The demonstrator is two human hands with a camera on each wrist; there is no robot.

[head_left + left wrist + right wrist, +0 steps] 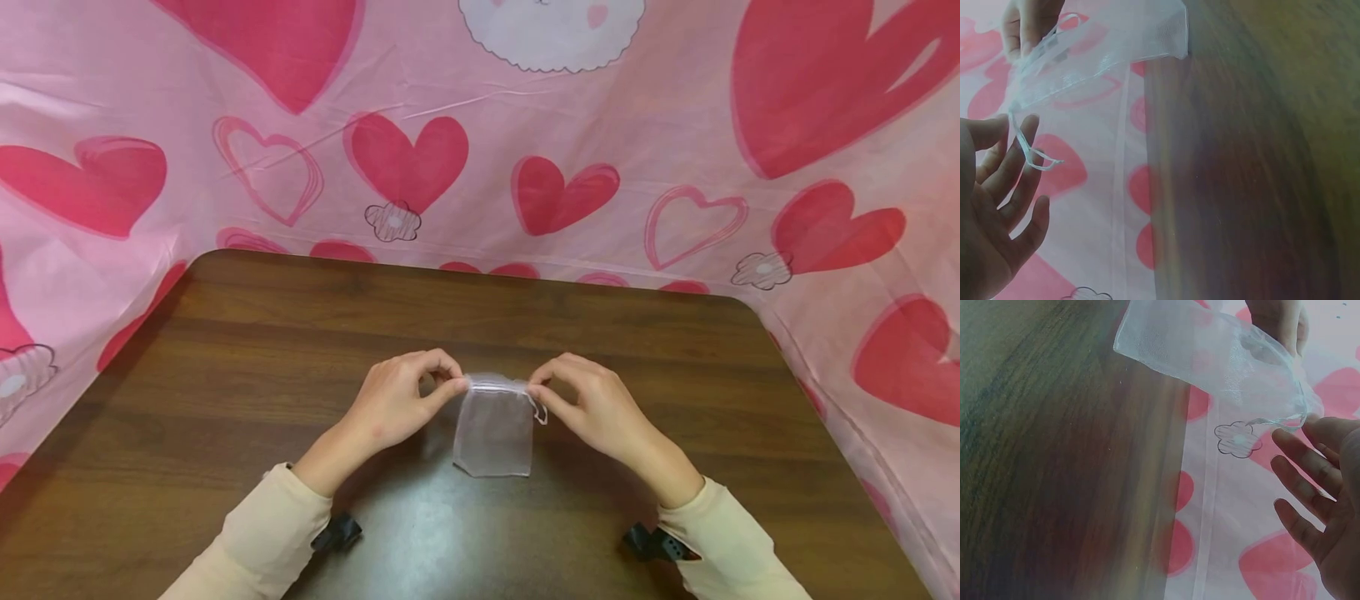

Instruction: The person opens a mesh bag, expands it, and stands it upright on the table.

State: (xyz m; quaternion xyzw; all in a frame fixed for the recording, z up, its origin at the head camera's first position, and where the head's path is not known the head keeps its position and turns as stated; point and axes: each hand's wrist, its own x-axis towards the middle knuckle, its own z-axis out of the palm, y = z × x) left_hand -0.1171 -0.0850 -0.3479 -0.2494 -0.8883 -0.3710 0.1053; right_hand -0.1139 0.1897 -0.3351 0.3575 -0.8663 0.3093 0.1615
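Note:
A small sheer white drawstring pouch (495, 433) hangs between the two hands, its gathered top edge held level above the table. My left hand (405, 400) pinches the pouch's left top corner between thumb and index finger. At the opposite corner, my right hand (588, 404) pinches in the same way. A loop of drawstring (540, 412) dangles beside the right fingertips. In the left wrist view another drawstring end (1035, 156) hangs by the left fingers. The pouch looks flat, and nothing shows through its thin mesh.
A dark brown wooden table (300, 325) lies under the hands. Around its back and sides hangs a pink cloth (495, 100) printed with hearts. Both forearms wear cream sleeves (255, 533), with a black wrist device (337, 532) strapped near the left cuff and another near the right.

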